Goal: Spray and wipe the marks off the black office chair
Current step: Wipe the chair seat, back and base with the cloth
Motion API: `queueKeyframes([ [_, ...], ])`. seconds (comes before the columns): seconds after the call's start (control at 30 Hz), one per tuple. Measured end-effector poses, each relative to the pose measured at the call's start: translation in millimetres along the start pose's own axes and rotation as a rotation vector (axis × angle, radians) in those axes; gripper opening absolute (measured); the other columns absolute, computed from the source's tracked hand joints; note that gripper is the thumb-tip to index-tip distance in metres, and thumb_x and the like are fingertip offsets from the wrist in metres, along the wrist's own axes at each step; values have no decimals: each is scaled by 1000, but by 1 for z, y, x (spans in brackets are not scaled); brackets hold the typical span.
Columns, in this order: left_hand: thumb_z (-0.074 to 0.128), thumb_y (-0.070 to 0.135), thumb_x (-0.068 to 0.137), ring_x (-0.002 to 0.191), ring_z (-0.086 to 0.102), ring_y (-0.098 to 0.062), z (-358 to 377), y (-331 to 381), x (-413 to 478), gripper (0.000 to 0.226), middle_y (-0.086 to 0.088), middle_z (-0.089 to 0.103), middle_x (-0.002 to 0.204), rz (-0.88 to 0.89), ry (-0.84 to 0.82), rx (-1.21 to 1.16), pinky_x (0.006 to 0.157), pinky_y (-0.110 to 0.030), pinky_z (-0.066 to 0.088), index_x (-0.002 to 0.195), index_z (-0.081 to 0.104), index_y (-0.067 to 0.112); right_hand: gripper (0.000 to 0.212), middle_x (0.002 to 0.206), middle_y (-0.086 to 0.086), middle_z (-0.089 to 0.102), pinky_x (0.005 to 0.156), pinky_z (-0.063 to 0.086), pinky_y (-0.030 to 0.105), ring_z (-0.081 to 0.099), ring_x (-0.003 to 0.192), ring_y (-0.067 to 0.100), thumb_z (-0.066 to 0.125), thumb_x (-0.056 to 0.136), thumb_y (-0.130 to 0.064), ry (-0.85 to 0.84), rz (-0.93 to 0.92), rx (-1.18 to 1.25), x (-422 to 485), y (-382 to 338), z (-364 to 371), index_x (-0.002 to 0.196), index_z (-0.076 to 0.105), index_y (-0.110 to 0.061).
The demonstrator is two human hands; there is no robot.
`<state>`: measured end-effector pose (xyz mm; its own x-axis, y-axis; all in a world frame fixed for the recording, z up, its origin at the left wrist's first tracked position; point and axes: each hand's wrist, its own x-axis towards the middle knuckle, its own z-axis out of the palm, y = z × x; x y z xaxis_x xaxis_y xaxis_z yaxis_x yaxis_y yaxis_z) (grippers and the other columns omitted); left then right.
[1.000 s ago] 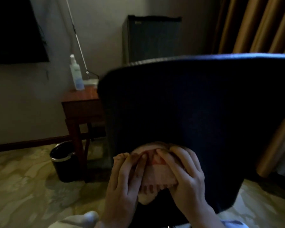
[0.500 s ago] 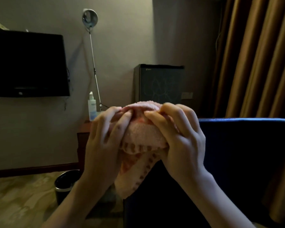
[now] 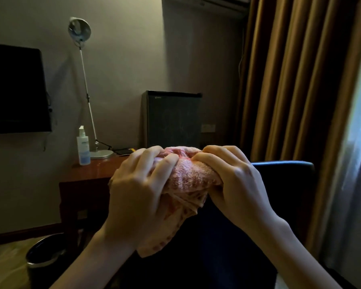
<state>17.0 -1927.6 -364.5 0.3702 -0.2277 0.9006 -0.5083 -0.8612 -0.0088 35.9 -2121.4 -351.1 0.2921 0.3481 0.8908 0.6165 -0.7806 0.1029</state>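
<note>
A pink towel (image 3: 188, 180) is bunched up in the middle of the view, held in the air in front of me. My left hand (image 3: 138, 188) grips its left side and my right hand (image 3: 233, 184) grips its right side, fingers curled into the cloth. A loose corner hangs down below the hands. The black office chair (image 3: 283, 195) stands behind and below the towel, its back rising at the right. A white spray bottle (image 3: 83, 148) stands upright on the wooden desk (image 3: 92, 172) at the left.
A silver lamp (image 3: 86, 84) stands on the desk beside the bottle. A black bin (image 3: 44, 259) sits on the floor at lower left. A dark mini fridge (image 3: 172, 119) stands against the wall, a television (image 3: 15, 88) hangs left, and brown curtains (image 3: 300, 80) hang right.
Both hands lifted the towel from low on the chair back up above the chair. The view rose from the chair back to the room.
</note>
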Motion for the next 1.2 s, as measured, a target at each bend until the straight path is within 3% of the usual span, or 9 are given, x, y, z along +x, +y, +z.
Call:
queueKeyframes([
  [0.1, 50, 53, 81, 108, 58, -35, 16, 23, 16, 57, -14, 61, 120, 18, -44, -3, 81, -51, 51, 122, 61, 15, 42, 113, -3, 66, 81, 53, 31, 59, 103, 19, 48, 84, -45, -21, 13, -22, -5, 26, -15, 113, 67, -21],
  [0.23, 44, 50, 78, 100, 61, -34, 38, 55, 40, 52, -13, 64, 113, 60, -100, 9, 77, -49, 54, 121, 51, 21, 33, 112, -2, 66, 83, 54, 34, 59, 105, 18, 65, 82, -33, -20, 71, 0, -15, 67, -28, 112, 66, -20],
  [0.33, 41, 44, 78, 92, 62, -33, 56, 78, 52, 48, -12, 64, 106, 85, -118, 44, 74, -44, 52, 116, 57, 19, 37, 113, -2, 66, 83, 54, 37, 58, 107, 17, 79, 77, -23, -11, 118, 11, -26, 95, -34, 112, 66, -19],
  [0.43, 66, 34, 78, 92, 60, -32, 77, 94, 56, 38, -11, 63, 104, 121, -118, 95, 75, -45, 51, 112, 62, 18, 39, 115, -2, 65, 84, 53, 39, 57, 109, 18, 79, 77, -23, -9, 130, 19, -36, 116, -40, 113, 66, -18],
  [0.53, 81, 37, 70, 96, 59, -34, 94, 109, 59, 49, -13, 61, 107, 122, -169, 110, 79, -48, 51, 112, 63, 18, 38, 118, -3, 63, 86, 52, 40, 55, 112, 18, 76, 79, -26, -7, 146, 21, -45, 133, -44, 114, 65, -19],
  [0.8, 72, 26, 71, 97, 58, -39, 121, 162, 82, 38, -18, 61, 106, 125, -259, 146, 81, -52, 51, 107, 65, 16, 31, 115, 2, 64, 82, 54, 43, 58, 108, 22, 66, 85, -33, -32, 252, -101, -53, 172, -57, 112, 67, -16],
  [0.9, 79, 28, 70, 105, 55, -36, 124, 177, 85, 46, -14, 59, 113, 100, -235, 43, 86, -49, 50, 111, 63, 17, 40, 112, 3, 65, 81, 54, 41, 58, 105, 23, 54, 86, -46, 11, 275, -172, -58, 175, -74, 108, 68, -15],
  [1.07, 92, 38, 43, 108, 57, -35, 102, 186, 72, 79, -11, 61, 117, 52, -216, -107, 75, -46, 54, 114, 63, 19, 48, 113, 5, 63, 85, 51, 36, 56, 106, 24, 63, 78, -49, 93, 240, -207, -66, 153, -105, 109, 68, -14],
  [1.2, 87, 34, 55, 109, 51, -34, 74, 175, 59, 62, -12, 57, 117, 84, -48, -206, 71, -49, 55, 110, 60, 19, 42, 116, 2, 61, 90, 47, 30, 55, 108, 20, 69, 78, -41, 127, 212, -123, -69, 115, -112, 114, 64, -19],
])
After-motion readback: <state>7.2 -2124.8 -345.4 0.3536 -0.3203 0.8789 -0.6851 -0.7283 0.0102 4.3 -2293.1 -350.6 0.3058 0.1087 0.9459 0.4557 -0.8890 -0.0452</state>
